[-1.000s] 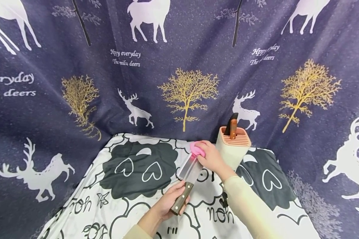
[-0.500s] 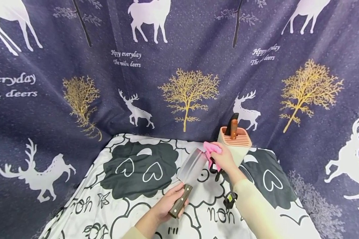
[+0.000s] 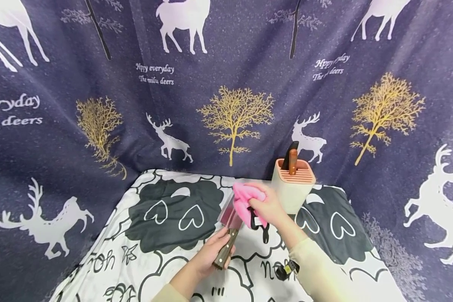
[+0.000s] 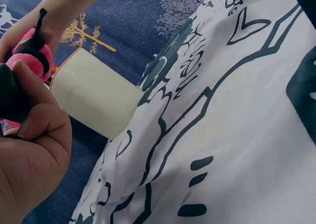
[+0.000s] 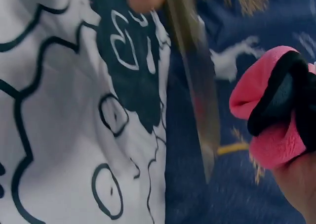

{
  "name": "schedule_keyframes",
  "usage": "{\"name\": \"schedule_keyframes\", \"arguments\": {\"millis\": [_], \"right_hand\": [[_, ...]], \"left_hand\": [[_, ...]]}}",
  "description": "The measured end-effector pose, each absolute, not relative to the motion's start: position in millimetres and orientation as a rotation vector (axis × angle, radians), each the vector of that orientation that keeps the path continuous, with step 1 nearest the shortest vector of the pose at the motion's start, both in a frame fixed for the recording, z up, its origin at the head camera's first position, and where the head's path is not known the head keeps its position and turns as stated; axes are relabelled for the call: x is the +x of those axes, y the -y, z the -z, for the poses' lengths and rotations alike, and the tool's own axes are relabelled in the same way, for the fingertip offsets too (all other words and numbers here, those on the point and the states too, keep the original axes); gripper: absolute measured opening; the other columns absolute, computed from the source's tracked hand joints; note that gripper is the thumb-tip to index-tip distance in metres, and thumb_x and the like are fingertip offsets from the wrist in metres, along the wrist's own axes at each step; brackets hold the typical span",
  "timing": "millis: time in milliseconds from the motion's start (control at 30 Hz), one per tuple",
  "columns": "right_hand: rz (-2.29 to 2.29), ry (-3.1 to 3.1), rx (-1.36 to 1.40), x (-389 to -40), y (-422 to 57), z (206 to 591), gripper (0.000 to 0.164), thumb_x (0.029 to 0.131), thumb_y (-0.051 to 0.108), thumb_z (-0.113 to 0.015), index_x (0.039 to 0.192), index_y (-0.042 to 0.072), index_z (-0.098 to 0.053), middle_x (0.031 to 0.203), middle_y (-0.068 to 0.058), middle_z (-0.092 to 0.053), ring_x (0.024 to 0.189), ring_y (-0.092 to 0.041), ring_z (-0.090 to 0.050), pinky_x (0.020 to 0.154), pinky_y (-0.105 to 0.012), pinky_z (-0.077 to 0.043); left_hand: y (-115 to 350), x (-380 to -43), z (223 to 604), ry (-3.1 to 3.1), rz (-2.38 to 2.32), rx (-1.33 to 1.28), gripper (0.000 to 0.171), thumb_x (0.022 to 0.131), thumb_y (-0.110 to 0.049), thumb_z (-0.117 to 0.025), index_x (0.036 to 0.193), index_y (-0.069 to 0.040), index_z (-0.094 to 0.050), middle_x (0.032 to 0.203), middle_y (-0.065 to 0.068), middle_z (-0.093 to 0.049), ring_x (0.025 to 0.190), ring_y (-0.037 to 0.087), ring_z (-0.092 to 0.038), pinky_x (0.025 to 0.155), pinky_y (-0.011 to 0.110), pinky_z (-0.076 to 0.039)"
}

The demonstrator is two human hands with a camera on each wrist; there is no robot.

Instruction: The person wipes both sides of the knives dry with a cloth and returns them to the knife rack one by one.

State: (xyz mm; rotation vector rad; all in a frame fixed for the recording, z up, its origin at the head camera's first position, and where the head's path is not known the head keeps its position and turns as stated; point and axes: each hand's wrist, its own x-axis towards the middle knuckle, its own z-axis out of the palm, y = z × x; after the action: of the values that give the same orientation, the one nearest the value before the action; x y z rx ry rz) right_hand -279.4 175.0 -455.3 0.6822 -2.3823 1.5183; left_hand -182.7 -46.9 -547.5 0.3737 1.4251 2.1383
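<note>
My left hand (image 3: 209, 253) grips the dark riveted wooden handle of a cleaver (image 3: 226, 216), its broad blade pointing up and away. In my right hand (image 3: 270, 206) is a bunched pink cloth (image 3: 245, 197) with black trim, and a black strap-like end dangles below it. The cloth overlaps the right part of the blade in the head view. From the right wrist, the cleaver (image 5: 200, 98) appears nearly edge-on and blurred, with the pink cloth (image 5: 276, 152) apart from its face. In the left wrist view, my left hand (image 4: 42, 145) curls round the handle.
A cream knife block (image 3: 290, 195) with a pink slotted top stands behind my right hand. It holds a brown-handled knife (image 3: 292, 161) and a black-handled one. A black-and-white patterned cloth (image 3: 154, 268) covers the surface; a dark deer-print curtain (image 3: 188, 105) hangs behind.
My right hand slid the cloth off the blade's far end to the right, then came back left over the blade. My left hand keeps holding the cleaver, now turned slightly more edge-on.
</note>
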Motion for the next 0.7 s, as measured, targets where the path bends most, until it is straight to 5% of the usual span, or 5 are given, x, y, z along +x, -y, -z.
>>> {"name": "schedule_keyframes", "arguments": {"millis": [167,467,700], "right_hand": [[-1.205,2.405,0.987,-263,-154,467,0.048,0.075,0.008,-0.068,0.121,0.017,-0.076,0.122,-0.005,-0.074,0.108,-0.019,-0.070,0.089,-0.032,-0.057],[-1.215,2.483,1.043,-246,-137,480,0.046,0.075,0.009,-0.065,0.118,0.020,-0.077,0.109,0.002,-0.078,0.091,-0.008,-0.066,0.078,-0.025,-0.056],[-1.155,2.381,1.182,-246,-135,491,0.036,0.075,0.008,-0.068,0.109,0.016,-0.079,0.111,0.000,-0.077,0.105,-0.018,-0.070,0.093,-0.033,-0.057]], "left_hand": [[42,-186,546,-1.429,-2.160,0.378,0.056,0.114,-0.028,-0.029,0.162,-0.003,-0.015,0.093,0.001,-0.053,0.052,0.004,-0.052,0.044,0.016,-0.047],[36,-186,551,-1.392,-2.191,0.359,0.031,0.114,-0.033,-0.033,0.136,-0.014,-0.043,0.089,0.001,-0.055,0.048,0.005,-0.053,0.042,0.017,-0.046],[35,-182,553,-1.405,-2.193,0.358,0.018,0.113,-0.022,-0.033,0.122,-0.014,-0.047,0.088,0.000,-0.057,0.051,0.004,-0.054,0.045,0.017,-0.048]]}}
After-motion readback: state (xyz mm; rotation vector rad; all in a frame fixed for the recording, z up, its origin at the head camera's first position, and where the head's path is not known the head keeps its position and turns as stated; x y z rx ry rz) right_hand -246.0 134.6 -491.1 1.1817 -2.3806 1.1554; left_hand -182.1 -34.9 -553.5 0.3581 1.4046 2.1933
